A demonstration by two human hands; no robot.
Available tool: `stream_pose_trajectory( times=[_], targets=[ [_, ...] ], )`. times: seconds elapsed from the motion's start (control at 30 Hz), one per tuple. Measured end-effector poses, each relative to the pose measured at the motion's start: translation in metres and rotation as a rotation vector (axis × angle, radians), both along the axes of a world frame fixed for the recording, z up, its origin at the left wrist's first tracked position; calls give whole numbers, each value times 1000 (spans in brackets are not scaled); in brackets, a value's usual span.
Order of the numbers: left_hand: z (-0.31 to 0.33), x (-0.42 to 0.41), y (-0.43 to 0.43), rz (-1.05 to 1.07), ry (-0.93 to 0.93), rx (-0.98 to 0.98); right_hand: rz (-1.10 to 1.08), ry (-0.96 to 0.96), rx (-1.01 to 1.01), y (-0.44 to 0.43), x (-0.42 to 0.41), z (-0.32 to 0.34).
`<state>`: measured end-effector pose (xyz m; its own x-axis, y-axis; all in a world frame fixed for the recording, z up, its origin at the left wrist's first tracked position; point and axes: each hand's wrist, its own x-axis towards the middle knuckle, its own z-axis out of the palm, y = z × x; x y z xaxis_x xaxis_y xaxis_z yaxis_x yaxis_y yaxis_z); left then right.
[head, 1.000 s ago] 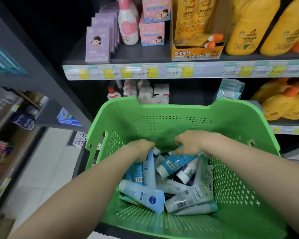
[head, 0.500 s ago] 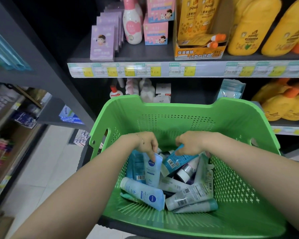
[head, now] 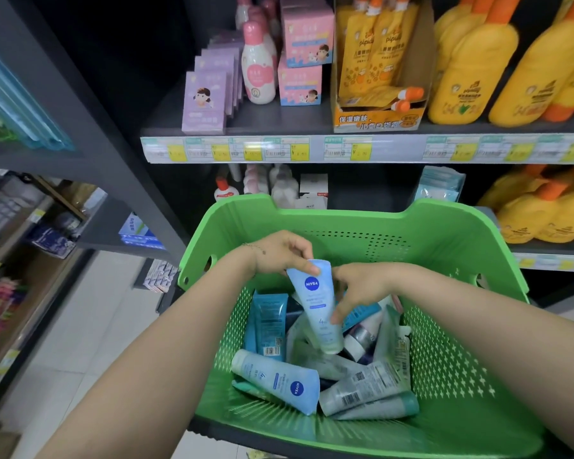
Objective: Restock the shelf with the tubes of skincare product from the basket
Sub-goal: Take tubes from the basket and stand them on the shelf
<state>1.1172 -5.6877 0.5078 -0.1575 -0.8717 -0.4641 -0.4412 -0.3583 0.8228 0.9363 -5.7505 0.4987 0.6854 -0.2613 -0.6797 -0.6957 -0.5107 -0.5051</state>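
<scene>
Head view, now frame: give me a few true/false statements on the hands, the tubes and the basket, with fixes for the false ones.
1. The left hand pinches the flat end of a light blue plastic Nivea tube, with its cap end pointing down. True.
2. The green perforated plastic basket holds nothing besides that tube. False: several more tubes lie in it, including a second light blue Nivea tube lying flat.
3. The right hand is up at the shelf. False: it is inside the basket, right beside the held tube.
4. Yellow plastic bottles with orange caps stand on the upper shelf at the right. True.
</scene>
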Motion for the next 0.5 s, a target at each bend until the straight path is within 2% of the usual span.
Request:
stream_pose_trajectory(
  times=[0.1,0.3,0.5],
  targets=[
    [6,-1,-2,96,67,-85,-88,-114,69,-1,-1,1],
    [21,-8,-3,270,153,-230,-282,-326,69,-5,-2,7],
    [55,1,-2,190,14,-227,-351,-456,38,-15,-7,29]
  ],
)
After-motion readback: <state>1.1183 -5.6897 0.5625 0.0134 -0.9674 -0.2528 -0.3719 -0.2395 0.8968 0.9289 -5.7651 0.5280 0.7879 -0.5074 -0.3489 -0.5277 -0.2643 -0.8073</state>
